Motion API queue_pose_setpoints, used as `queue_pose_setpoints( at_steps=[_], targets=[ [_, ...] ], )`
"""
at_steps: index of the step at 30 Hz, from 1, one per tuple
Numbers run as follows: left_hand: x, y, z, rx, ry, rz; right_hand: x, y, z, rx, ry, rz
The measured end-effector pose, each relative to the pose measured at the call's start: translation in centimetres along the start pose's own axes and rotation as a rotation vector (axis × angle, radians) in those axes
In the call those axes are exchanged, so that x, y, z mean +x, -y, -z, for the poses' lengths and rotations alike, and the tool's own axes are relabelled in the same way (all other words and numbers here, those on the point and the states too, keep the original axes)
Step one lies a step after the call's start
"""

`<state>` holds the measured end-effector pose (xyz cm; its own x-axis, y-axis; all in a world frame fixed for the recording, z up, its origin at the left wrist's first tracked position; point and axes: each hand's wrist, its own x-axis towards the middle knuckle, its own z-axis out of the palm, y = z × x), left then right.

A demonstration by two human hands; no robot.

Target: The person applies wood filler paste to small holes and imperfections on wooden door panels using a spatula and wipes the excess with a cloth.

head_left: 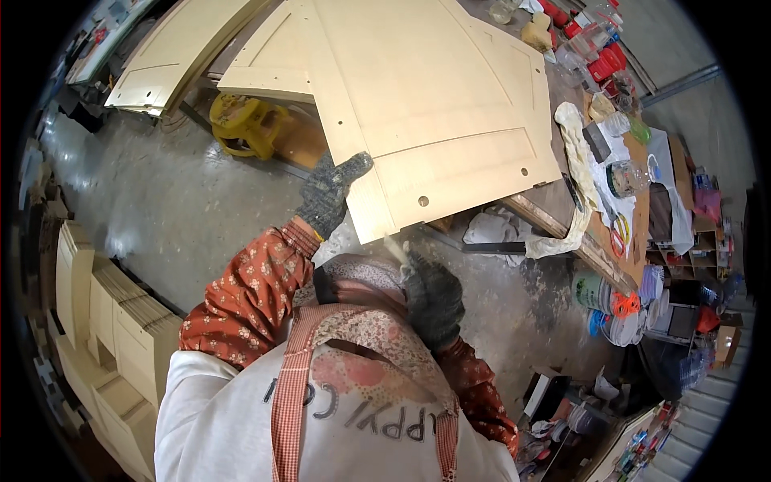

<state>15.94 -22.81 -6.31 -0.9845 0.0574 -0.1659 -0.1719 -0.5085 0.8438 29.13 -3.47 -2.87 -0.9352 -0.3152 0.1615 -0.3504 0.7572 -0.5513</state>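
One flat cream board panel [434, 88] overhangs the brown wooden counter's [549, 199] near edge; a slackened left grip could let it slide or tip. Grey-gloved left hand [331, 193] clasps its left edge. Grey-gloved right hand [434, 297] below near corner: grasp unclear; pale narrow tip [395, 249], finger or tool. Panel's far end cut off.

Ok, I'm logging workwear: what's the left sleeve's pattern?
Left sleeve: pale flowers on rusty red; head view.

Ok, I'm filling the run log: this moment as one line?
left hand: grips cream panel at left edge; right hand: holds pale slim piece near bottom edge; second panel: underneath
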Motion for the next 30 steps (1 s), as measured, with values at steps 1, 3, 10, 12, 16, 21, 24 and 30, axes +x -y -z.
queue_pose_setpoints(
  at_steps=[1,3,10,12,16,21,24,30],
  targets=[
    [0.0,-0.1,-0.2,0.008,-0.012,0.017,-0.3,-0.2,-0.4,-0.003,-0.005,-0.007],
    [0.1,-0.1,-0.2,0.017,-0.022,0.033,-0.7,-0.8,-1.4,-0.053,-0.199,0.147],
    [0.1,0.0,-0.1,-0.023,-0.023,0.021,-0.2,1.2,-1.5,0.080,-0.343,0.162],
    [0.1,0.0,-0.1,-0.006,-0.029,0.033,-0.2,0.8,-1.8,0.079,-0.349,0.013],
    [0.2,0.2,0.2,-0.014,-0.007,0.010,-0.3,1.6,-2.1,0.193,-0.249,-0.099],
    [-0.2,-0.2,-0.3,-0.038,0.001,0.004,0.0,2.4,-2.0,0.237,-0.333,-0.224],
    [-0.3,-0.4,-0.4,0.004,-0.017,-0.024,0.3,2.6,-1.9,0.287,-0.327,-0.258],
    [-0.1,-0.4,-0.3,0.071,-0.016,-0.011,-0.1,3.3,-2.2,0.219,-0.289,-0.265]
  ],
)
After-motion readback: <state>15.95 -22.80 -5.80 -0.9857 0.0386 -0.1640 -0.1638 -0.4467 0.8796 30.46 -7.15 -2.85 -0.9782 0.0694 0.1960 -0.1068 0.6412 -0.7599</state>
